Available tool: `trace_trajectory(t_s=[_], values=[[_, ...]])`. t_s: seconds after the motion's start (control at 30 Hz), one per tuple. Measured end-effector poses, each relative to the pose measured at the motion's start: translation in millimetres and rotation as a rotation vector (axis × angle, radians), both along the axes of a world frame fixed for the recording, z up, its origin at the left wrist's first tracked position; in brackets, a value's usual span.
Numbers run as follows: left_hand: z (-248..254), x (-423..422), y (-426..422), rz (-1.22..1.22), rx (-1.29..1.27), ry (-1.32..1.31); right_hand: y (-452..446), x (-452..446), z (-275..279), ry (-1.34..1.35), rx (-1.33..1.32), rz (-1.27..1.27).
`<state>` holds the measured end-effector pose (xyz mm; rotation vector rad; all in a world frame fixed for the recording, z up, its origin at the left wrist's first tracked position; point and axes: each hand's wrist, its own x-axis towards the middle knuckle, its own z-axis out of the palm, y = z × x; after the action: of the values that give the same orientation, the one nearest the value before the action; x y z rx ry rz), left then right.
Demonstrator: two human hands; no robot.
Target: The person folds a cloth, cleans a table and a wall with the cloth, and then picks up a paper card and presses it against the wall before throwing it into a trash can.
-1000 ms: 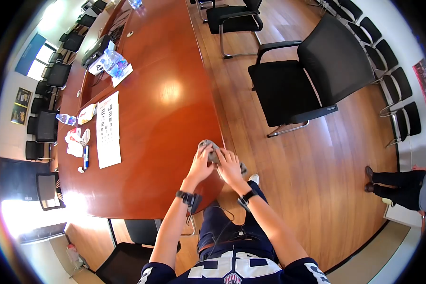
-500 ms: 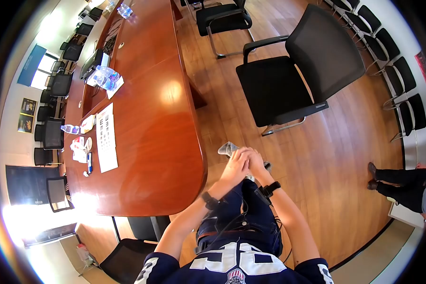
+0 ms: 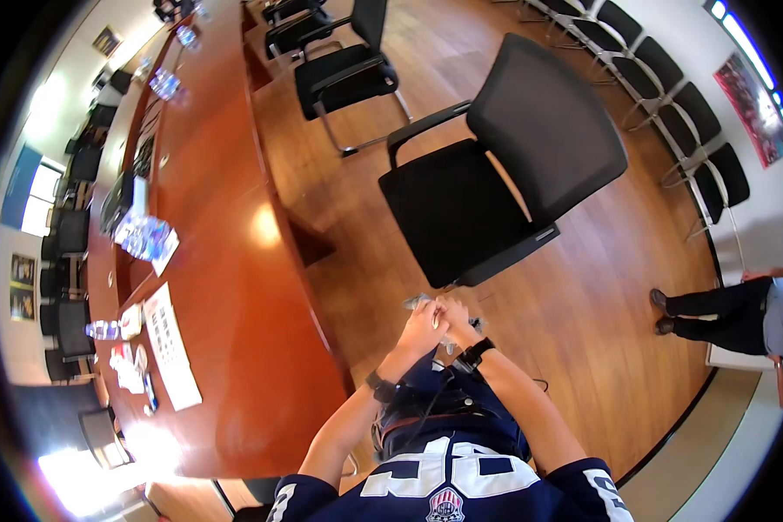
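Observation:
A grey cloth [image 3: 416, 302] is bunched in my two hands, with its ends sticking out on both sides. My left hand [image 3: 424, 327] and my right hand [image 3: 455, 318] are pressed together around it, fingers closed. Both are in front of my waist, over the floor, just short of the black office chair [image 3: 461, 204]. To their left runs the edge of the reddish-brown table [image 3: 244, 348]. Most of the cloth is hidden by my fingers.
On the table are a printed chart [image 3: 171, 346], water bottles [image 3: 143, 237], a blue marker [image 3: 150, 393] and crumpled tissues [image 3: 129, 367]. More chairs [image 3: 348, 78] stand beyond. A person in dark trousers [image 3: 718, 300] stands at the right.
My hands have moved off the table edge with the cloth and closed together around it. The view has turned, and the office chair now stands nearer in front of my hands.

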<state>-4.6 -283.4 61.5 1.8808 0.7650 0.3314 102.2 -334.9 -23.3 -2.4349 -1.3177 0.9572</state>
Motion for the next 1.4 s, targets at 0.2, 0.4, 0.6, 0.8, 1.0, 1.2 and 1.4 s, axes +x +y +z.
trace_trajectory(t_s=[0.2, 0.4, 0.6, 0.8, 1.0, 1.2, 1.4], values=[[0, 69, 18, -0.27, -0.13, 0.099, -11, 63, -1, -0.005, -0.063, -0.113], [-13, 154, -5, -0.284, -0.085, 0.009, -47, 137, -10, 0.064, -0.107, -0.231], [-37, 267, -43, -0.292, 0.031, 0.042, -103, 242, -99, 0.404, 0.18, -0.176], [-42, 414, -118, -0.314, 0.031, 0.115, -160, 382, -67, 0.264, -0.132, -0.011], [-18, 570, -207, -0.565, -0.026, 0.131, -296, 519, -100, 0.439, 0.136, -0.505], [1, 671, -185, -0.696, 0.0, 0.148, -271, 617, -60, 0.5, 0.222, -0.65], [0, 754, -161, -0.629, 0.0, 0.043, -241, 715, -87, 0.564, 0.36, -0.626]])
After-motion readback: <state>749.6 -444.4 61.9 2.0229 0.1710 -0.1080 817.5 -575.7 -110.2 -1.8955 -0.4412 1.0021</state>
